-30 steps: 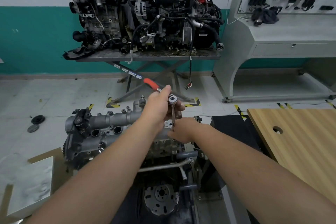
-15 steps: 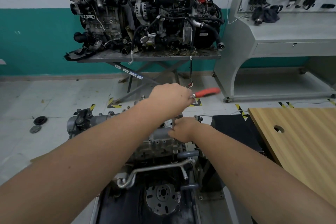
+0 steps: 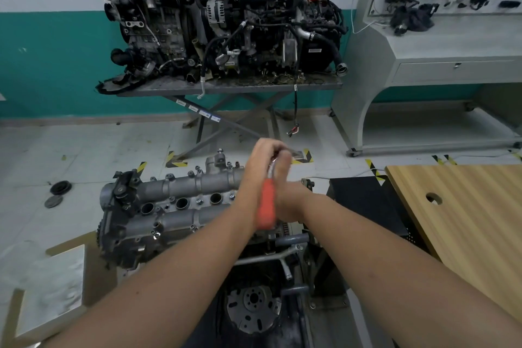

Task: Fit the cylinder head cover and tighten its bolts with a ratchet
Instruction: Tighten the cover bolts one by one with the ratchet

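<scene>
Tightening bolt | left hand [image 3: 264, 162] grips red-handled steel ratchet [image 3: 267, 206] at its head | right hand [image 3: 286, 200] behind, grasp unclear, likely steadying the socket | grey cast-aluminium cylinder head cover [image 3: 180, 200] seated on engine.

A: Quick count, going outward from the cylinder head cover [image 3: 175, 206]: one cover, three open round wells along its middle, one ratchet [image 3: 266, 206] with an orange handle at its right end.

B: And hands?

A: Two, left hand [image 3: 261, 162] and right hand [image 3: 288, 203], both at that end. Two dark discs [image 3: 57, 193] on the floor left of the cover. Two engines [image 3: 220, 17] on the bench [image 3: 226, 87] behind it.
</scene>
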Tool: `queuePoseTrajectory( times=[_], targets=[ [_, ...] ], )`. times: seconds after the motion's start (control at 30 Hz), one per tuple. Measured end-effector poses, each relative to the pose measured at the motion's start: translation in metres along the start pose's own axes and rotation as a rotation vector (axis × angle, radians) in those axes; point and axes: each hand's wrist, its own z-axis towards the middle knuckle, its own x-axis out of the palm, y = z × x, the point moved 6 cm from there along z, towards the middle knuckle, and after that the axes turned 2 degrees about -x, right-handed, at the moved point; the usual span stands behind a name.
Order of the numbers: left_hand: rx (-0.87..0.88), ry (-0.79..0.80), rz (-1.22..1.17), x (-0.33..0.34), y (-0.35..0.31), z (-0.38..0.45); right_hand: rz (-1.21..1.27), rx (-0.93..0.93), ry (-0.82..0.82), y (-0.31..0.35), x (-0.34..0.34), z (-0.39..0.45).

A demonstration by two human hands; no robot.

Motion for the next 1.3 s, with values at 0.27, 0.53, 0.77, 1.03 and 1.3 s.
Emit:
queuePoseTrajectory(
  times=[0.27, 0.53, 0.77, 1.03, 1.3],
  targets=[
    [-0.467, -0.182, -0.451, -0.002, 0.028, 0.001, -0.010, -0.026, 0.119, 0.003, 0.006, 0.005],
    [-0.661, 0.055, -0.137, -0.020, 0.016, 0.021, -0.055, -0.038, 0.095, 0.001, 0.007, 0.006],
    [-0.654, 0.286, 0.034, -0.005, 0.007, 0.025, 0.002, -0.025, 0.104, -0.002, 0.011, 0.001],
    [-0.508, 0.580, 0.598, 0.000, -0.020, 0.030, -0.066, -0.089, 0.142, 0.004, 0.010, 0.000],
    [0.687, 0.547, 1.504, 0.034, -0.045, 0.012, 0.084, -0.083, 0.048, 0.000, 0.004, 0.001]
  ],
)
